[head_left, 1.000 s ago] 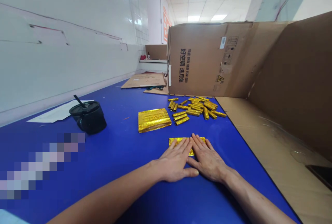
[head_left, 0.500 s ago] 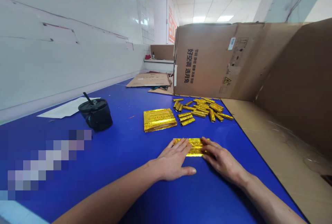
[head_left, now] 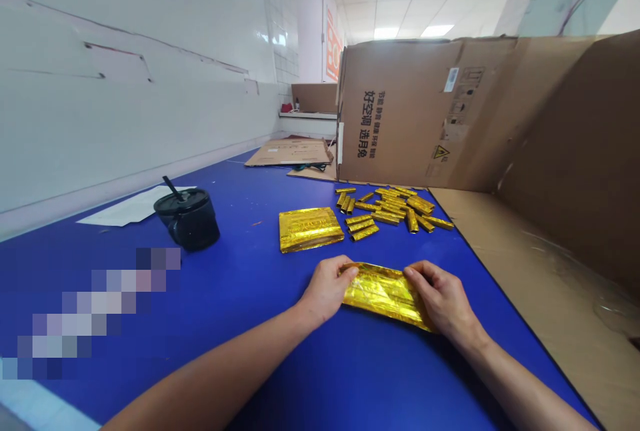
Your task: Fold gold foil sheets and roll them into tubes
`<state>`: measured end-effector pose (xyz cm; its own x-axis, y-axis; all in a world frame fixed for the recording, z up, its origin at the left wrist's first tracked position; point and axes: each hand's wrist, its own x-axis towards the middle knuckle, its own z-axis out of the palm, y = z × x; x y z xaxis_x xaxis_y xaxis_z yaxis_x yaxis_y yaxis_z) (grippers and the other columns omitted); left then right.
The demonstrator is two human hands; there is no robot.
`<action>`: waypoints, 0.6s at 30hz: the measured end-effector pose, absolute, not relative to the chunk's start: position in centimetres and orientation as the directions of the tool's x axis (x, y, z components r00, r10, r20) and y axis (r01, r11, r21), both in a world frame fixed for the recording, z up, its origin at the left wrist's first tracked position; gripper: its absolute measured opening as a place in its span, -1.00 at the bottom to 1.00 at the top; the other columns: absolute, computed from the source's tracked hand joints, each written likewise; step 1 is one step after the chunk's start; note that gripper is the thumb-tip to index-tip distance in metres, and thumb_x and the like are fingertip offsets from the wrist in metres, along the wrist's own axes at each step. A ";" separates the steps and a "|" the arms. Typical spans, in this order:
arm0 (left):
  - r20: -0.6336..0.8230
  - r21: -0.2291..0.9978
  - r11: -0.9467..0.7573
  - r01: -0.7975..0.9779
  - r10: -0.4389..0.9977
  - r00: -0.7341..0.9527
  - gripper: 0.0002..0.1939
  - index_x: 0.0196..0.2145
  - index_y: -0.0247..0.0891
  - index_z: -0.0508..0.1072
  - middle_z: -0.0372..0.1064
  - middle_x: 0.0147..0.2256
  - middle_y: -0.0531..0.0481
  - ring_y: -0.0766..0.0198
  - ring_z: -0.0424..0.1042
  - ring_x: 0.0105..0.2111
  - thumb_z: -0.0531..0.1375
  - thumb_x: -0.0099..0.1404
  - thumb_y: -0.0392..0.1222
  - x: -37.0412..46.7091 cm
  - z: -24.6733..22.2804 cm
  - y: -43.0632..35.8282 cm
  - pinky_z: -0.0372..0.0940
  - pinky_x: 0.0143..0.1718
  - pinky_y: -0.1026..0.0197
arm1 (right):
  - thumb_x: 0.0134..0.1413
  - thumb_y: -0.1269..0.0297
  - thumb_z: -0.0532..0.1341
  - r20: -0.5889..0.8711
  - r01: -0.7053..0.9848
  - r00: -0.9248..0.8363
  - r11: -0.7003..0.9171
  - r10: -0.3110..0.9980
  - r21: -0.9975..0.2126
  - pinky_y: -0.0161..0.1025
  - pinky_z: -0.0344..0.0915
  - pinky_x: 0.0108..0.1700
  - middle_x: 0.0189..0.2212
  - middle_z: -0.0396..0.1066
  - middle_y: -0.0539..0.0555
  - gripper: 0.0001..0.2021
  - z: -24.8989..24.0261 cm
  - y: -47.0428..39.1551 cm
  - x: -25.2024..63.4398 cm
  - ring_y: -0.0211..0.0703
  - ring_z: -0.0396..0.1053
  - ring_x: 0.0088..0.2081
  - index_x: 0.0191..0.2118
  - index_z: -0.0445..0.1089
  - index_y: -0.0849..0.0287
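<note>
A shiny gold foil sheet [head_left: 383, 292] is stretched between my hands, tilted above the blue table. My left hand [head_left: 327, 288] pinches its left end, thumb on top. At the upper right edge, my right hand [head_left: 445, 294] grips the foil between thumb and fingers. Beyond my left hand lies a flat stack of gold foil sheets [head_left: 311, 228]. Several small rolled or folded gold pieces [head_left: 393, 204] are scattered to the right of the stack, and a few more [head_left: 361, 226] lie side by side close to it.
A black lidded cup with a straw [head_left: 193, 221] stands at the left beside a white paper [head_left: 125, 208]. Flat cardboard [head_left: 290, 152] lies at the back of the blue table [head_left: 240, 271]. A large cardboard box [head_left: 405, 111] borders the far right.
The foil piece has been lifted off the table and looks wider, its face tilted up. My left hand has gone from lying flat on it to pinching its end; my right hand now grips it.
</note>
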<state>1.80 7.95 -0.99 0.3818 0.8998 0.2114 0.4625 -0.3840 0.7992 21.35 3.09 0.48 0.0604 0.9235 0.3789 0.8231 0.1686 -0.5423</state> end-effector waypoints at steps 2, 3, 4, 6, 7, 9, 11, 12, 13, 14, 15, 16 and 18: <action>0.176 0.796 -0.356 0.490 0.910 0.375 -0.76 -0.39 -0.32 0.33 0.29 -0.59 0.07 0.33 0.31 -0.61 -0.09 0.22 -0.22 2.0 -1.2 8.0 0.23 -0.57 0.29 | 0.09 0.12 -0.09 0.361 0.840 0.050 0.157 0.931 -0.519 -0.35 0.22 -0.48 -0.56 0.38 0.01 -0.68 0.2 3.5 21.3 -0.21 0.32 -0.50 -0.43 0.30 0.16; 0.161 0.793 -0.345 0.502 0.914 0.373 -0.77 -0.38 -0.31 0.34 0.30 -0.57 0.06 0.31 0.32 -0.60 -0.08 0.22 -0.22 2.0 -1.1 7.9 0.25 -0.54 0.26 | 0.08 0.14 -0.07 0.351 0.852 0.040 0.152 0.935 -0.501 -0.34 0.22 -0.46 -0.55 0.39 0.01 -0.70 0.0 3.7 21.3 -0.20 0.32 -0.49 -0.43 0.31 0.15; 0.162 0.777 -0.346 0.525 0.917 0.364 -0.78 -0.36 -0.30 0.35 0.32 -0.53 0.03 0.27 0.35 -0.54 -0.07 0.21 -0.22 2.0 -0.9 7.8 0.27 -0.47 0.22 | 0.07 0.17 -0.06 0.340 0.867 0.028 0.147 0.940 -0.477 -0.33 0.21 -0.45 -0.54 0.39 0.01 -0.73 -0.1 3.9 21.3 -0.19 0.33 -0.48 -0.44 0.31 0.14; 0.223 0.687 -0.400 0.607 0.911 0.348 -0.76 -0.21 -0.27 0.34 0.35 -0.30 -0.06 0.16 0.35 -0.28 -0.01 0.18 -0.23 1.9 -0.4 7.2 0.23 -0.21 0.11 | 0.05 0.20 -0.04 0.318 0.898 0.000 0.140 0.948 -0.417 -0.30 0.20 -0.43 -0.52 0.41 0.02 -0.76 -0.4 4.1 21.3 -0.16 0.34 -0.46 -0.45 0.32 0.11; 0.289 0.584 -0.456 0.671 0.890 0.353 -0.67 -0.09 -0.26 0.27 0.29 -0.14 -0.10 0.12 0.27 -0.13 0.01 0.16 -0.24 1.9 -0.1 6.9 0.14 -0.10 0.08 | 0.04 0.22 -0.04 0.310 0.913 -0.013 0.138 0.951 -0.384 -0.29 0.20 -0.42 -0.50 0.41 0.02 -0.77 -0.5 4.1 21.3 -0.14 0.35 -0.44 -0.45 0.32 0.10; 0.364 0.360 -0.593 0.721 0.800 0.477 -0.50 0.08 -0.27 0.08 0.00 0.10 -0.14 0.09 -0.01 0.09 0.03 0.17 -0.23 2.0 0.2 6.3 -0.07 0.06 0.06 | 0.04 0.26 -0.03 0.297 0.938 -0.034 0.133 0.954 -0.321 -0.27 0.20 -0.40 -0.47 0.42 0.03 -0.79 -0.6 4.1 21.2 -0.12 0.36 -0.41 -0.43 0.33 0.08; 0.279 0.224 -0.721 0.656 0.692 0.665 -0.42 0.13 -0.29 -0.03 -0.21 0.18 -0.10 0.12 -0.27 0.17 0.02 0.20 -0.10 2.2 0.2 5.7 -0.20 0.12 0.07 | 0.04 0.28 -0.03 0.291 0.957 -0.038 0.118 0.956 -0.264 -0.25 0.20 -0.39 -0.44 0.42 0.04 -0.79 -0.5 4.0 21.2 -0.11 0.37 -0.39 -0.41 0.34 0.08; 0.198 0.213 -0.763 0.611 0.646 0.737 -0.39 0.15 -0.29 -0.06 -0.24 0.19 -0.10 0.12 -0.33 0.17 -0.01 0.21 0.01 2.3 0.1 5.5 -0.24 0.12 0.05 | 0.04 0.29 -0.03 0.293 0.966 -0.029 0.103 0.956 -0.237 -0.23 0.21 -0.37 -0.42 0.42 0.06 -0.79 -0.4 3.9 21.1 -0.09 0.37 -0.37 -0.40 0.35 0.09; 0.120 0.221 -0.784 0.580 0.612 0.782 -0.33 0.16 -0.30 -0.09 -0.26 0.19 -0.11 0.11 -0.35 0.18 -0.05 0.20 0.12 2.4 -0.1 5.3 -0.25 0.12 0.02 | 0.05 0.30 -0.03 0.302 0.974 -0.012 0.080 0.953 -0.214 -0.19 0.21 -0.34 -0.39 0.41 0.10 -0.78 -0.2 3.8 21.0 -0.05 0.36 -0.34 -0.37 0.36 0.11; 0.059 0.237 -0.789 0.567 0.594 0.802 -0.26 0.17 -0.31 -0.13 -0.28 0.19 -0.13 0.09 -0.36 0.18 -0.10 0.18 0.21 2.4 -0.3 5.2 -0.26 0.12 -0.01 | 0.06 0.30 -0.04 0.320 0.980 0.005 0.059 0.947 -0.190 -0.14 0.21 -0.28 -0.33 0.40 0.14 -0.76 0.0 3.6 20.8 -0.01 0.35 -0.28 -0.33 0.37 0.13; 0.019 0.250 -0.783 0.569 0.591 0.806 -0.21 0.17 -0.33 -0.16 -0.31 0.19 -0.16 0.07 -0.37 0.17 -0.15 0.16 0.27 2.5 -0.5 5.2 -0.28 0.12 -0.03 | 0.07 0.30 -0.05 0.341 0.985 0.008 0.052 0.940 -0.166 -0.08 0.19 -0.20 -0.26 0.38 0.19 -0.74 0.2 3.4 20.5 0.03 0.32 -0.21 -0.27 0.37 0.16; -0.001 0.256 -0.776 0.576 0.595 0.803 -0.18 0.18 -0.35 -0.18 -0.34 0.19 -0.18 0.06 -0.39 0.17 -0.18 0.15 0.30 2.5 -0.6 5.1 -0.30 0.11 -0.04 | 0.08 0.28 -0.06 0.355 0.987 -0.013 0.069 0.935 -0.146 -0.03 0.14 -0.11 -0.17 0.35 0.23 -0.71 0.3 3.2 20.2 0.06 0.27 -0.12 -0.20 0.36 0.19; -0.012 0.252 -0.768 0.589 0.606 0.795 -0.16 0.18 -0.37 -0.22 -0.39 0.19 -0.20 0.05 -0.43 0.17 -0.21 0.14 0.31 2.6 -0.8 5.1 -0.34 0.11 -0.05 | 0.11 0.21 -0.06 0.322 0.972 -0.145 0.195 0.936 -0.131 0.01 -0.01 0.05 0.02 0.21 0.23 -0.63 0.5 2.6 19.5 0.06 0.10 0.05 -0.04 0.27 0.24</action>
<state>2.58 5.14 -0.76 0.7951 0.6063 -0.0121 0.5893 -0.7678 0.2516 19.51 2.64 0.46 -0.1449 0.9356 0.3220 0.9719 0.1955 -0.1308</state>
